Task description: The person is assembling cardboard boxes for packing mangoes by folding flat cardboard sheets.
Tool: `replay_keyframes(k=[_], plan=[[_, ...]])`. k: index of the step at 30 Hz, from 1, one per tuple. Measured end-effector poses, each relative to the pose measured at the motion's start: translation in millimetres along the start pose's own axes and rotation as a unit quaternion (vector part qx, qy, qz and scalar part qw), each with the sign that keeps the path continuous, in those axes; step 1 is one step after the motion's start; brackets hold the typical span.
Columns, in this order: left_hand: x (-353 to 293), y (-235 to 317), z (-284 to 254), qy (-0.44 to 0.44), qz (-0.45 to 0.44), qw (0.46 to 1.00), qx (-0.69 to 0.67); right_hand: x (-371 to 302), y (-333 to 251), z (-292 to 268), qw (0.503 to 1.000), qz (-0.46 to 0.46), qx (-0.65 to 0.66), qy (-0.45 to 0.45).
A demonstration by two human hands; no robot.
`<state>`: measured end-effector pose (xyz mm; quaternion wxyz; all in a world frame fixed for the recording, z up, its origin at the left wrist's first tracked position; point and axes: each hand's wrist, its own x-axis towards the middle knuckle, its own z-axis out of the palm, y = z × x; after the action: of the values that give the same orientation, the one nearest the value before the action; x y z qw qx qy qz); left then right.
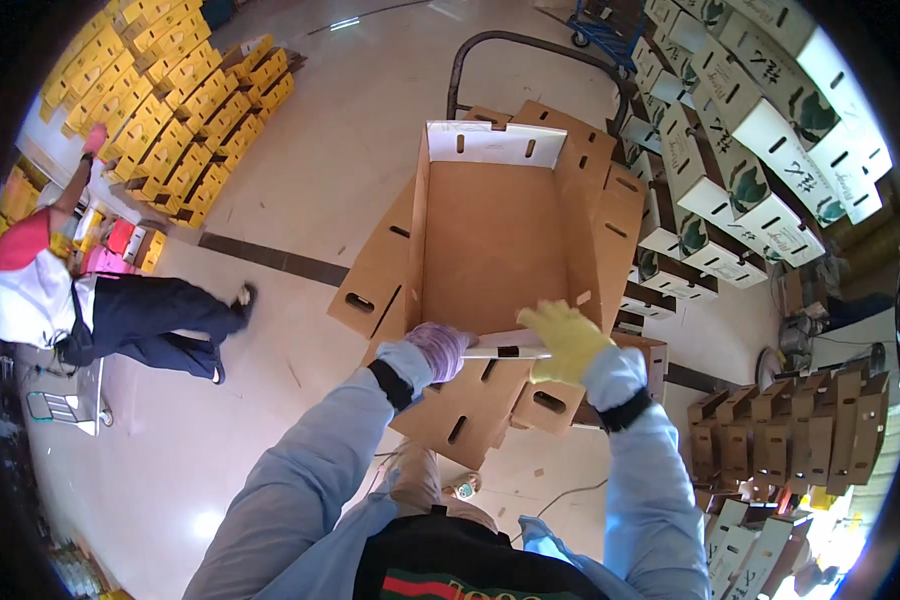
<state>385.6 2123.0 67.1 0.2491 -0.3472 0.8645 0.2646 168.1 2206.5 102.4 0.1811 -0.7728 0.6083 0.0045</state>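
A folded open-topped cardboard box [495, 230], brown inside with a white far end, lies in front of me on a stack of flat cardboard blanks [475, 410]. My left hand [440, 350], in a purple glove, is closed on the near left corner of the box, its fingertips partly hidden. At the near right corner, my right hand [568, 345] in a yellow glove has its fingers stretched apart over the edge. Between the two hands runs the white near end wall of the box, seen from above as a narrow strip.
A cart with a dark tubular handle [535, 36] stands beyond the blanks. White and green printed boxes [740, 140] are piled at right, brown boxes [790, 435] nearer. Yellow boxes [180, 100] rise at far left. A person [100, 290] stands there, arm stretched toward them.
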Motion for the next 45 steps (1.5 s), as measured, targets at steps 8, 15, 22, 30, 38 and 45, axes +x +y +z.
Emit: replay_keyframes(k=[8,15,22,30,38,45], plan=[[-18.4,2.2,95.1,0.239,0.057,0.958,0.150,-47.8,-13.5,74.6,0.999,0.046,-0.025,0.001],[4.8,-33.7,49.5,0.132,0.110,0.985,0.005,-39.4,-14.2,12.6,0.955,-0.014,0.060,0.289],[-6.1,63.9,36.8,0.047,0.237,0.970,0.039,-89.3,-62.5,102.3,0.468,0.481,0.695,0.260],[-22.6,105.1,1.2,-0.116,0.512,0.830,-0.189,-134.4,-64.7,132.4,0.447,0.497,0.691,0.277],[52.0,85.2,-90.0,0.286,0.348,0.557,-0.698,-261.9,11.6,214.0,0.200,0.541,0.663,0.477],[194.6,79.2,35.5,0.353,0.088,0.909,0.201,-352.2,135.6,358.8,0.098,0.501,0.679,0.528]])
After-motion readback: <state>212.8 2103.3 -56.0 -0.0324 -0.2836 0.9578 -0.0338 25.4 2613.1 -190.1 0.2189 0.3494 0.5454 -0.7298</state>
